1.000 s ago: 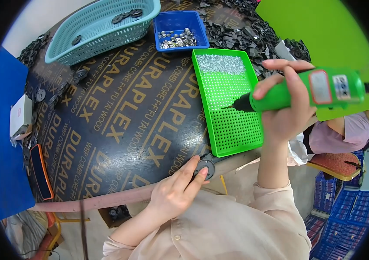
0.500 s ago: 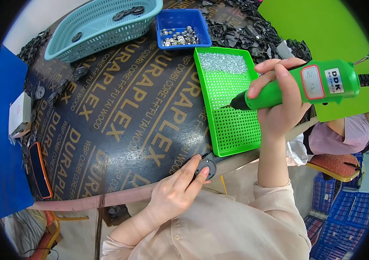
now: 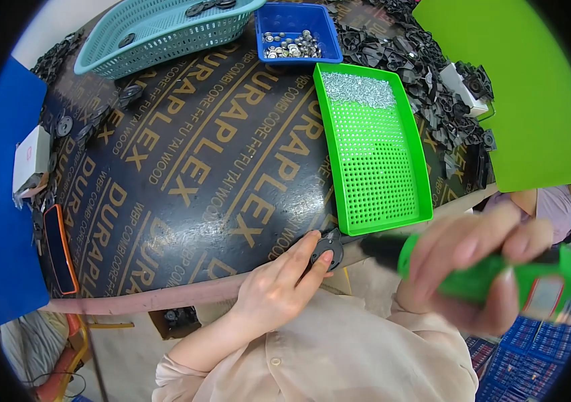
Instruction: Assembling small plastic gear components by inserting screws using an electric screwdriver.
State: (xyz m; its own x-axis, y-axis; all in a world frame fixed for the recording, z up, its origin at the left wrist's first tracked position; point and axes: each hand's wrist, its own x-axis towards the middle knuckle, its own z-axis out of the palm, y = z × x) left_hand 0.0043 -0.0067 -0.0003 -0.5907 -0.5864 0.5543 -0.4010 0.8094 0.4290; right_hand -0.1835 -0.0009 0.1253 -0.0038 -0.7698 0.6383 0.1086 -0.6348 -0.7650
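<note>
At the table's near edge my left hand (image 3: pixel 273 288) is closed on a round black plastic part (image 3: pixel 329 250), fingers and thumb on its sides. My right hand (image 3: pixel 476 258), smeared by motion, is wrapped around a green electric screwdriver (image 3: pixel 463 287) with a black nose. The screwdriver lies nearly level, its nose pointing left toward the round part. Blur hides whether the tip touches the part. Just beyond stands a green perforated tray (image 3: pixel 336 171), with small silver screws (image 3: pixel 359 90) heaped at its far end.
A blue bin (image 3: pixel 298 59) of small metal pieces stands behind, beside a teal basket (image 3: pixel 165 50) holding several black parts. Black parts (image 3: pixel 426 87) pile up at the far right. On the left lie an orange-edged phone (image 3: pixel 61 251) and a white box (image 3: pixel 31 161).
My right hand has brought the screwdriver from over the green tray down and toward me, to the right of the round part. My left hand keeps its hold, nearly in place.
</note>
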